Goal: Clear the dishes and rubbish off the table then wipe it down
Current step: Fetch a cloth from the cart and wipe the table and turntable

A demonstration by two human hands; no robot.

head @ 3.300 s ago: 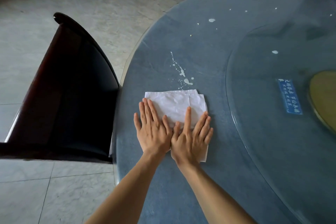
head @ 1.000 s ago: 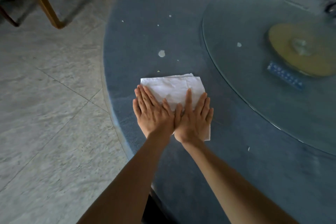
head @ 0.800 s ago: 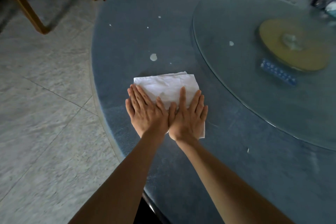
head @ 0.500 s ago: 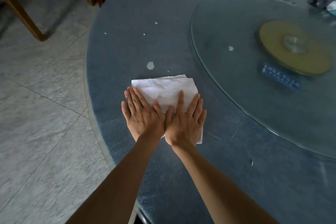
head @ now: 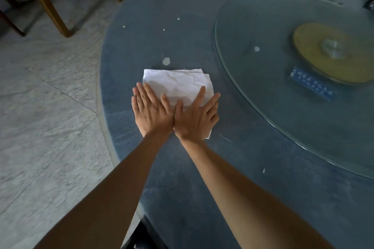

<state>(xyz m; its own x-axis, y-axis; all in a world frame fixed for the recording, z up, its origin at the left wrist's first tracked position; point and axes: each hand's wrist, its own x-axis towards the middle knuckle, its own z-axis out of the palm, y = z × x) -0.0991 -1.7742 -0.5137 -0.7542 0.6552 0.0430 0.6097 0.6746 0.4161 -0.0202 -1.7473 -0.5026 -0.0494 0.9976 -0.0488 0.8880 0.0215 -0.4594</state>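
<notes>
both hands, left hand [head: 152, 114] and right hand [head: 197, 117], press flat and open on the paper towel [head: 178, 84], gripping nothing. it looks thin, soft and easy to tear, so flat palms probably suit it on the desk [head: 202, 178].

We count one folded white paper towel [head: 178, 85], two bare hands (left [head: 152, 113], right [head: 197, 117]), one round glass turntable [head: 263, 107], one blue label [head: 311, 83], several white spots.

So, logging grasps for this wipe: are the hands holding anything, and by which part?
Nothing gripped: left hand and right hand press flat on the white tissue's near half.
</notes>
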